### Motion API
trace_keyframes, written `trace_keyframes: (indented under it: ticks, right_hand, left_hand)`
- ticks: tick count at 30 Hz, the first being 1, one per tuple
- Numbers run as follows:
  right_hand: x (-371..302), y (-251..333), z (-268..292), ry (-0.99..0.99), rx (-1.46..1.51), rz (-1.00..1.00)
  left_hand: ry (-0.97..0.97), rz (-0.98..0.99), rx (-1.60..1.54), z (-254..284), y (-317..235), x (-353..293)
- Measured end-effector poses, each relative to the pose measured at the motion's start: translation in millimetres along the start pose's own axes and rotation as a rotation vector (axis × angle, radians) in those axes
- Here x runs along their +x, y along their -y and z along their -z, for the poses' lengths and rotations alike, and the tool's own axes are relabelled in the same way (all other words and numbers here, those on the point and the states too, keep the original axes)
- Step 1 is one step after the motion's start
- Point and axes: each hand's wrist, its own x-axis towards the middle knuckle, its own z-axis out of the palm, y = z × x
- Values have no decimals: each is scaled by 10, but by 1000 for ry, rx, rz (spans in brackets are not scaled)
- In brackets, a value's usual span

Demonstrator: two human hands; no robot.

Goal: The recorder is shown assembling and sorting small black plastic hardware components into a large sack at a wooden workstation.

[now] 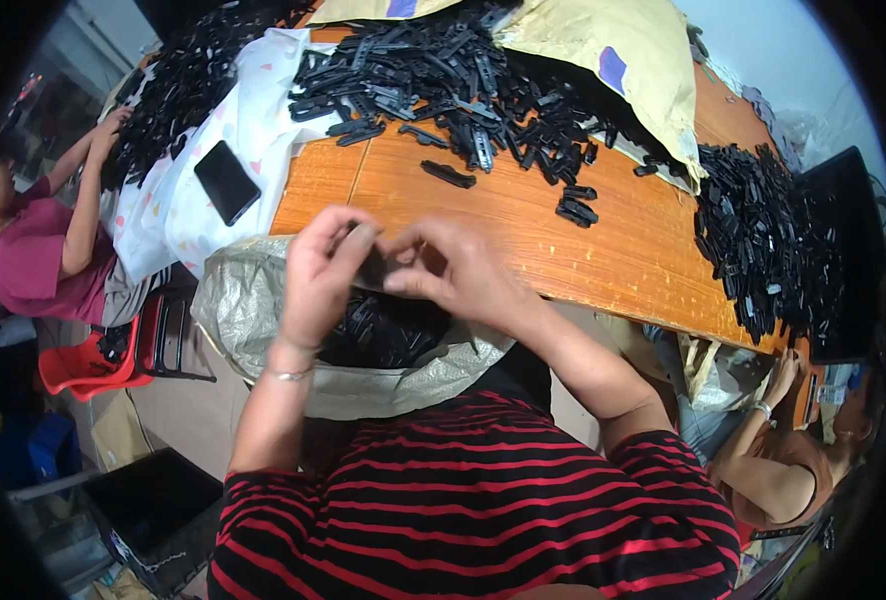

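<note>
— What is held between the hands?

— A small black plastic piece [378, 268] is pinched between the fingertips of the left hand [318, 275] and the right hand [453, 270]. It is mostly hidden by the fingers, so its shape cannot be told.

— Where is it kept?

— It is held at the near edge of the scene, just above the open mouth of a grey woven sack [253, 310]. More black pieces [378, 335] of the same kind are seen piled loosely inside that sack, right beneath the hands.
</note>
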Motion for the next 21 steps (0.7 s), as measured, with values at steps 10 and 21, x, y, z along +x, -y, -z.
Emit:
trace_keyframes:
  ticks: [10, 21]
  right_hand:
    - [-616, -301, 1264, -355, -932, -394]
    - [-328, -572, 1278, -155, -904, -373]
  left_hand:
    - [166, -354, 701, 29, -9, 407]
    - [185, -619, 1126, -394, 561, 1093]
